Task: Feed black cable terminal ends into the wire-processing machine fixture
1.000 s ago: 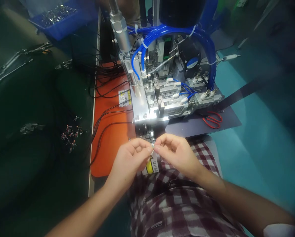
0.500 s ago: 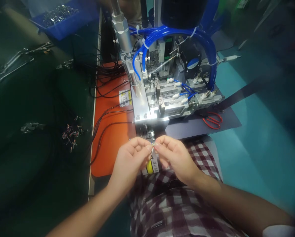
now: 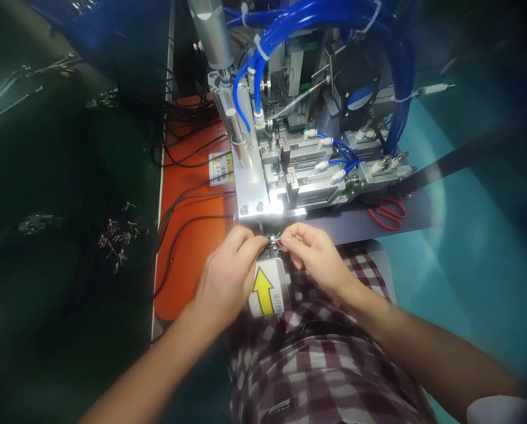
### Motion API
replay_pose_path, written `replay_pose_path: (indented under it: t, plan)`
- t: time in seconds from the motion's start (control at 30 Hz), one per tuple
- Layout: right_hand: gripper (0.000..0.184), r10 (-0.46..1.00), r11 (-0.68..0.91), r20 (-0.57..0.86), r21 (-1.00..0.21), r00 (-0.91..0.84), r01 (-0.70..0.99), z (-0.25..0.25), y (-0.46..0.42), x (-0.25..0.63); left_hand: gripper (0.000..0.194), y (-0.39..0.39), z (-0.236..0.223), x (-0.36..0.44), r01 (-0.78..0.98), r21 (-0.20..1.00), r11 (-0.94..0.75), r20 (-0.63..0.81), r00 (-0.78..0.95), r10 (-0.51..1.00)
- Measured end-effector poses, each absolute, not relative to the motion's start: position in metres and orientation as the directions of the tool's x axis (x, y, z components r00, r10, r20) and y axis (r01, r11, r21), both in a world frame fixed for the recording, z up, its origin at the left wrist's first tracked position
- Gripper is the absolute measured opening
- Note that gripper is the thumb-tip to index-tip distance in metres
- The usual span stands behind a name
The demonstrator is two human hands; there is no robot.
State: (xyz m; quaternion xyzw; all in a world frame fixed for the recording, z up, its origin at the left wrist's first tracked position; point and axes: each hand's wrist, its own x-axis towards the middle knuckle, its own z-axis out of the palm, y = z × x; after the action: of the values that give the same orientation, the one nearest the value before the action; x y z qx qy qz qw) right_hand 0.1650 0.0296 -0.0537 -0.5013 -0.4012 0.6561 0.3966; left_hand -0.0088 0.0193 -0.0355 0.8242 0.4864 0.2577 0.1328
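Note:
In the head view my left hand (image 3: 230, 271) is closed, its thumb and forefinger pinched at the small metal fixture (image 3: 274, 249) at the front of the machine; what they hold is hidden. Opposite it, my right hand (image 3: 314, 253) pinches a small part with thin red and pale wires (image 3: 279, 239). The part lies between both sets of fingertips, right at the fixture. Its body is too small to make out. Just below is a white plate with a yellow arrow (image 3: 264, 291).
The machine (image 3: 298, 159) with thick blue air tubes (image 3: 320, 15) rises ahead. Black cables (image 3: 179, 206) cross the orange base (image 3: 192, 265). Red-handled scissors (image 3: 389, 213) lie to the right. On the dark left table are several small wired parts (image 3: 121, 237).
Both hands have moved slightly forward with the small part, from over the arrow plate up to the fixture. The arrow is now uncovered. The camera view has shifted a little closer.

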Motion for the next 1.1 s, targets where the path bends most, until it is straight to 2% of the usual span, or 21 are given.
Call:
replay_pose_path:
  t: [0.27,0.87,1.1]
  plan:
    - [0.024,0.888,-0.442,-0.413,-0.887,-0.202,-0.134,-0.0569,0.0316,0.163,0.025,0.0227,-0.0408,-0.0186,0.704,0.41,-0.579,0.295,0.499,0.815]
    - [0.022,0.912,-0.386,-0.373,-0.921,-0.171,-0.053,-0.0614,0.0322,0.1634,0.026,0.0228,-0.0435,-0.0175,0.709,0.389,-0.588,0.308,0.502,0.808]
    - [0.023,0.896,-0.419,-0.407,-0.907,-0.178,-0.037,-0.0605,0.031,0.1633,0.027,0.0226,-0.0436,-0.0175,0.709,0.392,-0.586,0.304,0.502,0.81]
